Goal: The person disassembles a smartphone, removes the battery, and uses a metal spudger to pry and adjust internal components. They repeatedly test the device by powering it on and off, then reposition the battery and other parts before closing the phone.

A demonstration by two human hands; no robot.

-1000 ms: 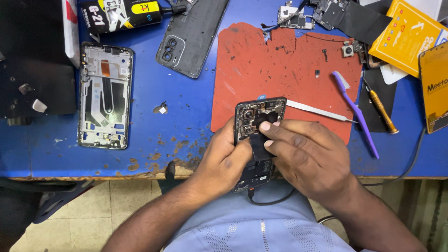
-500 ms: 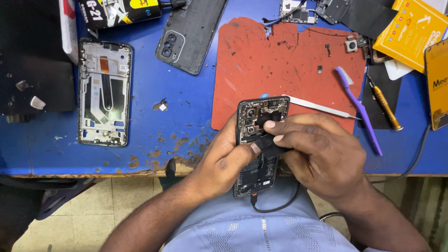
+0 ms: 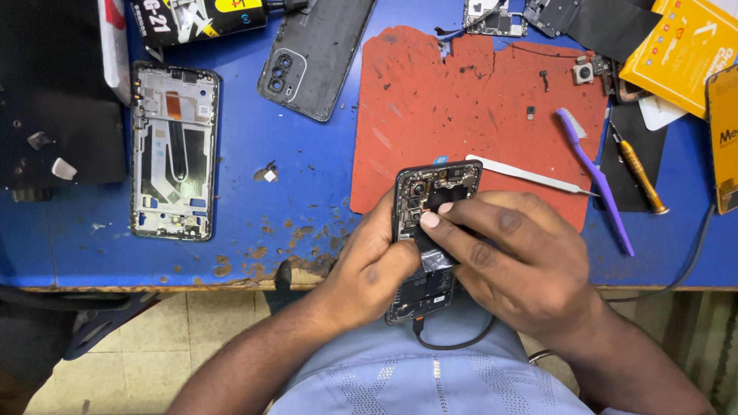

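Opened black phone with back cover removed, circuit board and camera modules exposed at its upper end, held upright and slightly tilted over the near table edge, dark cable plugged into its bottom end, looped below

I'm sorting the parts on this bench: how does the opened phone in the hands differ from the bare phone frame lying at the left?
The opened phone is held over the table edge by the left hand and right hand; the phone frame lies flat and untouched on the blue table. The opened phone is packed with dark parts and has a cable plugged in; the frame is mostly hollow, silver and unplugged. Both lie back-open, without covers.
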